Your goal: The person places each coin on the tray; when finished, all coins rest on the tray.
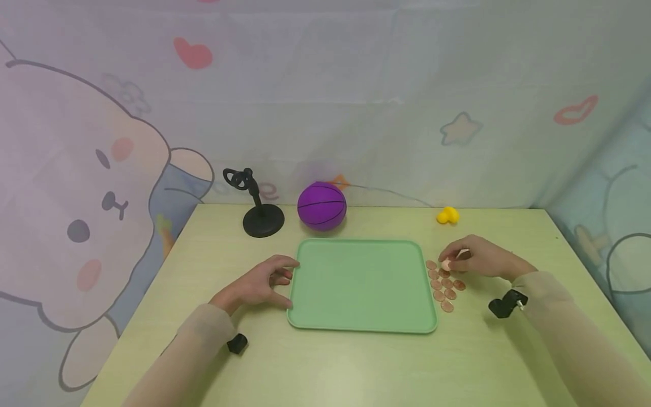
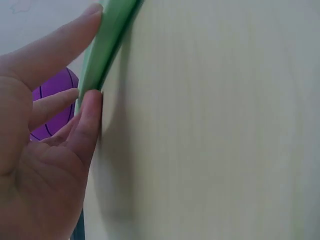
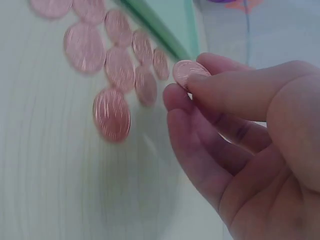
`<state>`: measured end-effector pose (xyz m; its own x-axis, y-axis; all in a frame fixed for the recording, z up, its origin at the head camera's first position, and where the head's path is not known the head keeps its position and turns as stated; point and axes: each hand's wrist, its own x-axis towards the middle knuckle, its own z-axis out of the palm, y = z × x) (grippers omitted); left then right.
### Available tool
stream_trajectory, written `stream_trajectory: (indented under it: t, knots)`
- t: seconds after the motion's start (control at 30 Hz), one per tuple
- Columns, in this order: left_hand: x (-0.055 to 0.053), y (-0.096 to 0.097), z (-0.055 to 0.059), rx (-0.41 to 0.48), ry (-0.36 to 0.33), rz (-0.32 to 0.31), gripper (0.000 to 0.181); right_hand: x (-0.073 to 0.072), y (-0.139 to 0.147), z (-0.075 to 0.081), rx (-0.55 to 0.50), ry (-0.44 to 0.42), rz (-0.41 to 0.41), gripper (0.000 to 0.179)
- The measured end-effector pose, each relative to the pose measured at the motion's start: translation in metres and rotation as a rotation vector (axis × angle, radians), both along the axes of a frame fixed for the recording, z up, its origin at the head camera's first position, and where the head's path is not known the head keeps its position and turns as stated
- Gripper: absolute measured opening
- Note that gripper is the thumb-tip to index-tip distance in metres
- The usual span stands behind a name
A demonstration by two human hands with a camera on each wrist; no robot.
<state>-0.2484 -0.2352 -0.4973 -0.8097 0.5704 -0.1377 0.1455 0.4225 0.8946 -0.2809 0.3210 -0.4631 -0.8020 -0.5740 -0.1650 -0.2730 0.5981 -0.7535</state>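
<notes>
In the head view a light green tray (image 1: 363, 285) lies flat in the middle of the table. My left hand (image 1: 261, 282) rests at its left edge, thumb and fingers spread along the rim and touching it. Beyond the tray's right edge, my right hand (image 1: 478, 257) pinches a copper-coloured coin (image 3: 187, 71) between thumb and fingertips. That coin is held tilted over a group of similar coins (image 1: 450, 294), several of them lying flat and close together on the table beside the tray.
A purple ball (image 1: 322, 206) with black lines sits behind the tray. To its left stands a black round-based stand (image 1: 263, 221). A small yellow object (image 1: 448, 215) lies at the back right, near the patterned cloth backdrop (image 1: 356, 113).
</notes>
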Motion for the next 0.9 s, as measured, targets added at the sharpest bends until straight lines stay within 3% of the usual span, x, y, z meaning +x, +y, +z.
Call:
stream_trajectory:
  t: [0.2, 0.47, 0.7, 0.9]
  knots:
    - [0.003, 0.0, 0.004, -0.003, 0.041, -0.01, 0.095, 0.002, -0.011, 0.006, -0.04, -0.029, -0.052, 0.03]
    - [0.005, -0.003, 0.002, -0.001, 0.074, -0.031, 0.097, 0.001, -0.038, 0.009, -0.091, -0.079, -0.044, 0.03]
    - [0.004, -0.004, -0.003, 0.05, 0.018, -0.01, 0.099, -0.006, -0.077, 0.008, -0.073, -0.027, 0.01, 0.028]
    - [0.005, -0.005, -0.006, 0.077, 0.014, -0.014, 0.099, -0.009, -0.114, 0.003, -0.025, 0.07, 0.052, 0.022]
